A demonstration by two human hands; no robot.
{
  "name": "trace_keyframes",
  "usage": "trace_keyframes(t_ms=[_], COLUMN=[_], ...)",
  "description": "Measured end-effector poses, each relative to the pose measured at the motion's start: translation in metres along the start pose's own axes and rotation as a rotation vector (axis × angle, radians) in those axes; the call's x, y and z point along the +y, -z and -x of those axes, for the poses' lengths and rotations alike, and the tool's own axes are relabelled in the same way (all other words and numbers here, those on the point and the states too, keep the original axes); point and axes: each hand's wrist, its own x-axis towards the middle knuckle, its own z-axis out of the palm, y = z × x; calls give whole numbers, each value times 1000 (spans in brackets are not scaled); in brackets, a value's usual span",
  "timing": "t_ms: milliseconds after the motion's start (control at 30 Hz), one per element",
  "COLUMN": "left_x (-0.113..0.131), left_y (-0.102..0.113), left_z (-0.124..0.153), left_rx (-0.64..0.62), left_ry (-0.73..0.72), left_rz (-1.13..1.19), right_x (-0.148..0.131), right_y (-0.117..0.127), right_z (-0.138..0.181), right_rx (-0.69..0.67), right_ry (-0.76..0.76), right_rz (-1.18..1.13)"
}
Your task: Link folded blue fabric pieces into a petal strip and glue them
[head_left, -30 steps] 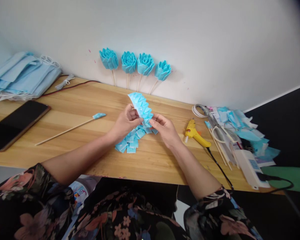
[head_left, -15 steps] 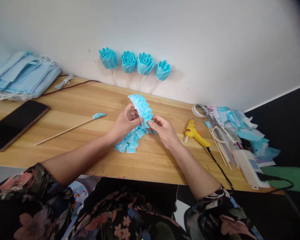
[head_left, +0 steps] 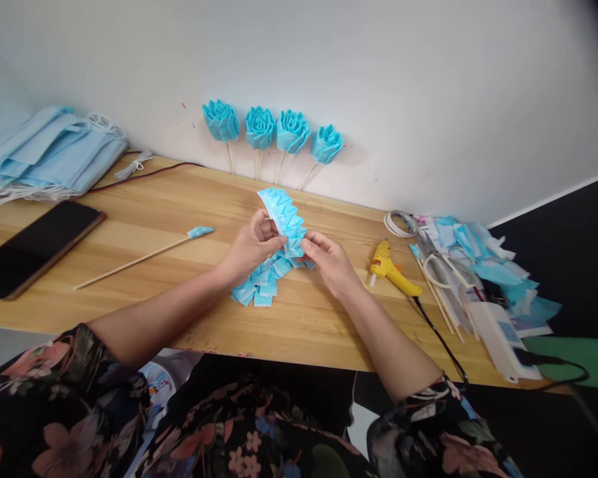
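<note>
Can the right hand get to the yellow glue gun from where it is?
Probably yes: the glue gun lies on bare table just right of the right hand, nothing between, though that hand is pinching the folded strip.

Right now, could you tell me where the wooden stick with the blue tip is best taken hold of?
Probably at the bare middle of the wooden stick, pinched from above. It lies flat and alone on the table, left of the left hand, and its blue tip looks soft.
</note>
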Motion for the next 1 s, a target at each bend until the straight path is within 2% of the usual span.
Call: trace_keyframes(t_ms=[1000], left_x=[-4], left_y=[2], left_z=[0], left_rx=[-32], left_ry=[-26], left_rz=[-24], right_x=[3], right_y=[0], right_z=[-2], right_rx=[0], right_ry=[-16], right_rz=[-30])
